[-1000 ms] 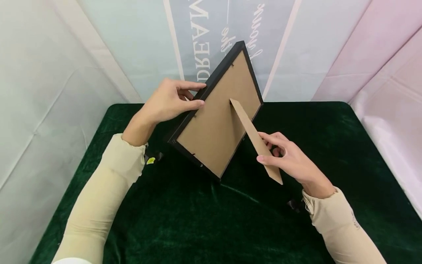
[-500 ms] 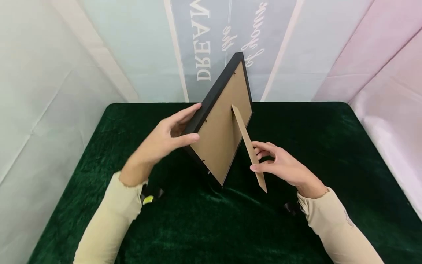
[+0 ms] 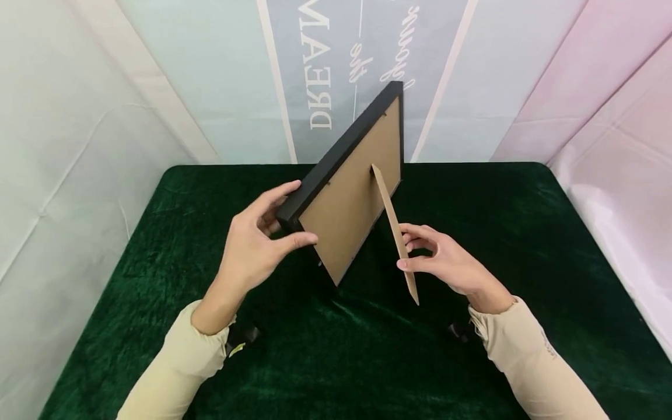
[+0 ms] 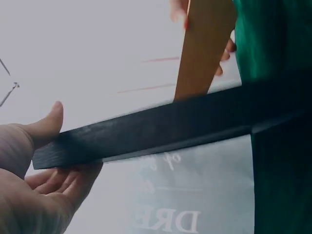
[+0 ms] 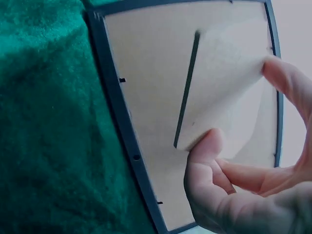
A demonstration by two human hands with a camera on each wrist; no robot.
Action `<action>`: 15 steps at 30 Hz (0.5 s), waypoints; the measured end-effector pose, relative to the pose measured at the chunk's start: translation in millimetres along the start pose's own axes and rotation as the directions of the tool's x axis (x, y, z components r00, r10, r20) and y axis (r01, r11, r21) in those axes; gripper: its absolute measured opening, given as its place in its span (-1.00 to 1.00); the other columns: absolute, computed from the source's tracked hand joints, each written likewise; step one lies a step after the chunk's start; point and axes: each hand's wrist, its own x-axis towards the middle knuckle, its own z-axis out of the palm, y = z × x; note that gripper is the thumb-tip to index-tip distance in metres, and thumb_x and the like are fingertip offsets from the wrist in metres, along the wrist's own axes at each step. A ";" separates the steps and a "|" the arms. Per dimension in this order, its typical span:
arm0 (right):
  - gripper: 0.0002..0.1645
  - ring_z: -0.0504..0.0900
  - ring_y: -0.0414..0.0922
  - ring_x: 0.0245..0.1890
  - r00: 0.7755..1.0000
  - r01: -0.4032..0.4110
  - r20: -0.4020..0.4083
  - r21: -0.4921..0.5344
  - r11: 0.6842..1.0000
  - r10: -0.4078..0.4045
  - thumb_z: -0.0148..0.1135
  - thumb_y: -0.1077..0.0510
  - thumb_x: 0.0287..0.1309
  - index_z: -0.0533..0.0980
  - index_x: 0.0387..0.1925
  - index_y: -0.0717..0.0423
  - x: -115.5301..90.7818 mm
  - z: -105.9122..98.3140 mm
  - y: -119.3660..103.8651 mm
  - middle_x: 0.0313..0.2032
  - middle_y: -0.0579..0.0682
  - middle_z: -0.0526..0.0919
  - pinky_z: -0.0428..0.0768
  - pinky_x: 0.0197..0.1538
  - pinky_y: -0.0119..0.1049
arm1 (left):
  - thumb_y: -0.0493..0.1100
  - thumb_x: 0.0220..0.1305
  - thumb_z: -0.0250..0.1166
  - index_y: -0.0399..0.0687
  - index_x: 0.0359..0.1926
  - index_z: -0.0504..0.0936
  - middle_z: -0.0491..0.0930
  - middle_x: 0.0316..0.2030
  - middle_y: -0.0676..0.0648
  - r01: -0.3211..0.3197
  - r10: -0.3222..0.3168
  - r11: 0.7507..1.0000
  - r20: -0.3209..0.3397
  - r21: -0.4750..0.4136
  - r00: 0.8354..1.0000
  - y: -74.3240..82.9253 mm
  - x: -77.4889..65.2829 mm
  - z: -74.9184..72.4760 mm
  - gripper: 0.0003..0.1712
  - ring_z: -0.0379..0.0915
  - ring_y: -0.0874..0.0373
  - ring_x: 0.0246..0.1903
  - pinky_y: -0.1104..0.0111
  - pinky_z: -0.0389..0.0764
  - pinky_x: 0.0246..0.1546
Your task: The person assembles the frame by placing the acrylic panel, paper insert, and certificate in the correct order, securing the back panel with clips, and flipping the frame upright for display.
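Picture frame (image 3: 350, 192) held off the green tabletop (image 3: 525, 233), back side toward the person, one corner pointing down, close above the cloth. Whether that corner touches the cloth cannot be told.

Left hand (image 3: 257, 245) at the frame's near-left corner: thumb across the back edge, fingers (image 4: 73, 178) curled under the front face, pinching the black rim (image 4: 161, 126) between them. The frame's long edge runs up and away from these fingers, toward the backdrop (image 3: 325, 70) with its lettering.

Right hand (image 3: 446, 265) on the cardboard stand (image 3: 395, 233), the prop leg hinged to the brown backing board (image 5: 151, 87). Thumb (image 5: 204, 156) on one face of the leg, fingertips on the other, a light pinch about two thirds down its length. The leg's long axis slants from its hinge, above and left of these fingers, to a free tip just below them, swung out clear of the board.

The relation that counts: the leg's free tip lies nearest the right fingers, the frame's low corner to their left, both hanging at about one level over the cloth. The left hand carries the frame; the right holds only the leg.
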 end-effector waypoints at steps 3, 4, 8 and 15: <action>-0.24 0.36 0.01 0.12 0.999 -0.018 -0.026 0.023 1.000 0.019 0.34 0.16 0.23 0.27 0.42 0.07 0.7 2.1 -0.8 0.15 0.06 0.35 0.54 0.05 -0.34 | -0.31 -0.07 0.58 0.04 0.24 0.58 0.64 0.08 -0.05 -0.059 0.054 0.997 -0.082 -0.055 0.995 -6.2 9.8 -0.1 -0.23 0.63 0.25 -0.05 0.49 0.64 -0.02; -0.23 0.36 0.02 0.13 0.999 -0.023 -0.032 0.031 0.999 0.024 0.33 0.15 0.24 0.26 0.42 0.07 1.0 3.2 -1.4 0.16 0.07 0.35 0.53 0.06 -0.34 | -0.33 -0.07 0.58 0.00 0.21 0.60 0.66 0.05 -0.06 -0.082 0.074 0.994 -0.114 -0.066 0.991 -8.7 13.5 0.3 -0.27 0.64 0.25 -0.06 0.48 0.65 -0.02; -0.17 0.34 0.04 0.18 0.997 -0.060 -0.056 0.034 0.998 0.061 0.34 0.11 0.24 0.20 0.46 0.04 3.2 8.9 -3.0 0.19 0.11 0.30 0.52 0.07 -0.36 | -0.36 -0.01 0.53 -0.09 0.15 0.64 0.69 -0.05 -0.14 -0.160 0.137 0.982 -0.201 -0.104 0.970 -18.8 28.0 0.9 -0.38 0.66 0.22 -0.14 0.42 0.67 -0.04; -0.06 0.35 0.05 0.22 0.985 -0.116 -0.128 -0.004 0.993 0.114 0.40 -0.01 0.20 0.14 0.49 0.00 8.9 28.4 -3.6 0.23 0.12 0.33 0.45 0.09 -0.20 | -0.36 0.12 0.43 -0.12 0.20 0.61 0.64 0.07 -0.18 -0.196 0.167 0.974 -0.217 -0.116 0.962 -37.9 50.7 -4.2 -0.44 0.65 0.30 -0.07 0.43 0.64 0.03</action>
